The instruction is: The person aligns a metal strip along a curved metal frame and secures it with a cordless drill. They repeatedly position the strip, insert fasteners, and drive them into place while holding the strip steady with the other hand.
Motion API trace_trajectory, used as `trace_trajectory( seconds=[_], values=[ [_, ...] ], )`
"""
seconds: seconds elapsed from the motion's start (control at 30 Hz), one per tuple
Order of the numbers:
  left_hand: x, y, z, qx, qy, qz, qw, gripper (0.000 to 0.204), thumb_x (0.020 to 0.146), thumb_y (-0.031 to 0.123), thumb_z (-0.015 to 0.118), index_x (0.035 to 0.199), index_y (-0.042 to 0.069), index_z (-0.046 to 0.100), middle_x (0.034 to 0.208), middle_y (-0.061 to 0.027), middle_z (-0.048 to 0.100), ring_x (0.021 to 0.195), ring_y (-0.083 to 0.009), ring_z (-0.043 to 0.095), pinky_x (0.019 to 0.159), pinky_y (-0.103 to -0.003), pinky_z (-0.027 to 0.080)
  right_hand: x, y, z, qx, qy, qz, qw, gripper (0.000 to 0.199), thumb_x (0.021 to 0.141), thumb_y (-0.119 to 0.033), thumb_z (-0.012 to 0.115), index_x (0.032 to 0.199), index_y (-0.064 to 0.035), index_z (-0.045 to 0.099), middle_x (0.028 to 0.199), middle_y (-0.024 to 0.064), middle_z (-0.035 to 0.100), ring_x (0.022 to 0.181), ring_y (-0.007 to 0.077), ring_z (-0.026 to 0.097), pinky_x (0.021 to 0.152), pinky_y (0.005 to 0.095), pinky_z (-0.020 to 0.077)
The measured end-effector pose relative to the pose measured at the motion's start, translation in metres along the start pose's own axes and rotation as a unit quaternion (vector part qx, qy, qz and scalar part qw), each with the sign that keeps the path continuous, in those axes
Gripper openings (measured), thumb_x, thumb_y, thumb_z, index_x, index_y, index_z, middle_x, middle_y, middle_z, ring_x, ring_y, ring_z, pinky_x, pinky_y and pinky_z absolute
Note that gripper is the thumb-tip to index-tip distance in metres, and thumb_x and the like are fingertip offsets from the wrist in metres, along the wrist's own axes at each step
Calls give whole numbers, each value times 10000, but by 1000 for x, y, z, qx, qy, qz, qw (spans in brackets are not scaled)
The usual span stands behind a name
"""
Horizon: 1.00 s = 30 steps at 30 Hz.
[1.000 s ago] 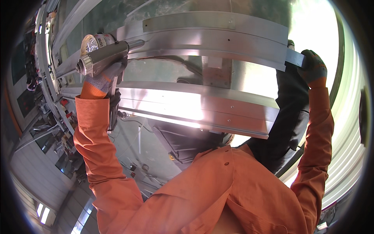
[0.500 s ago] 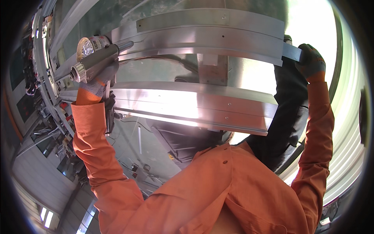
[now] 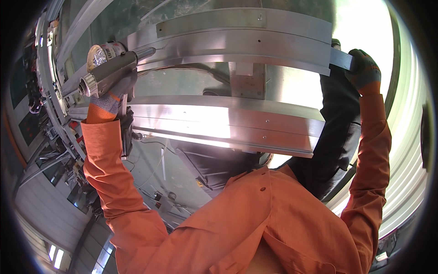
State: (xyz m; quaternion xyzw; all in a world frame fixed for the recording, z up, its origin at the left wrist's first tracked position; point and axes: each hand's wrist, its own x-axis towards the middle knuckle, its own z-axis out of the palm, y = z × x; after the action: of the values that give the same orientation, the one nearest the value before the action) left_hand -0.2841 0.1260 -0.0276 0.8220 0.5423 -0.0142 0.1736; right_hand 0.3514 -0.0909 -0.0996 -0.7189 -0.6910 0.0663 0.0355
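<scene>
My left hand [image 3: 119,93], in a grey and orange glove, is closed around the handle of a grey rivet gun [image 3: 108,75]. A thin pin, seemingly a blind rivet, sticks out of its nose over the left part of the far aluminium profile [image 3: 205,48]. I cannot tell whether the pin touches the metal. At the profile's right end, my gloved right hand [image 3: 365,71] is closed on a flat metal strip [image 3: 341,59] that reaches out from that end. A shorter metal plate [image 3: 210,25] lies along the profile's far side.
Nearer my body, a second aluminium profile [image 3: 255,121] runs alongside the first. A rusty crosspiece [image 3: 248,82] shows between them. An open round tin [image 3: 96,55] with shiny lining stands beside the rivet gun. Tools and scrap [image 3: 50,132] crowd the left; pale ribbed material [image 3: 404,182] lies right.
My left hand and the rivet gun have shifted very slightly left. The right hand keeps its grip on the metal strip, nearly still.
</scene>
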Motion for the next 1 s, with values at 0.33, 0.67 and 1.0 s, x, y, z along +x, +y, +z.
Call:
trace_trajectory(
  seconds=[0.33, 0.67, 1.0],
  values=[
    [6, 25, -16, 108, -42, 112, 987, 371, 859, 183, 655, 1198, 104, 527, 1049, -98, 649, 928, -251, 651, 811, -340, 552, 1, 1, 1, -8, -17, 10, 1000, 223, 985, -292, 590, 860, -119, 656, 856, 120, 671, 833, 347, 666, 756, 448, 537],
    [-1, 91, -40, -495, -112, -136, 851, 553, 753, -78, 750, 1274, 38, 605, 1067, -135, 696, 852, -195, 682, 643, -293, 539, -4, 19, 8, 32, -63, 25, 997, 368, 687, -124, 750, 1038, -114, 640, 959, 112, 677, 937, 369, 655, 807, 439, 546],
    [1, 59, -38, -509, -214, -71, 831, 645, 746, -15, 699, 1374, -38, 554, 1039, -163, 670, 774, -199, 606, 620, -321, 512, -2, 12, 5, 2, -61, 42, 997, 333, 673, -125, 750, 995, -118, 666, 917, 98, 680, 893, 344, 663, 785, 428, 557]
  ],
)
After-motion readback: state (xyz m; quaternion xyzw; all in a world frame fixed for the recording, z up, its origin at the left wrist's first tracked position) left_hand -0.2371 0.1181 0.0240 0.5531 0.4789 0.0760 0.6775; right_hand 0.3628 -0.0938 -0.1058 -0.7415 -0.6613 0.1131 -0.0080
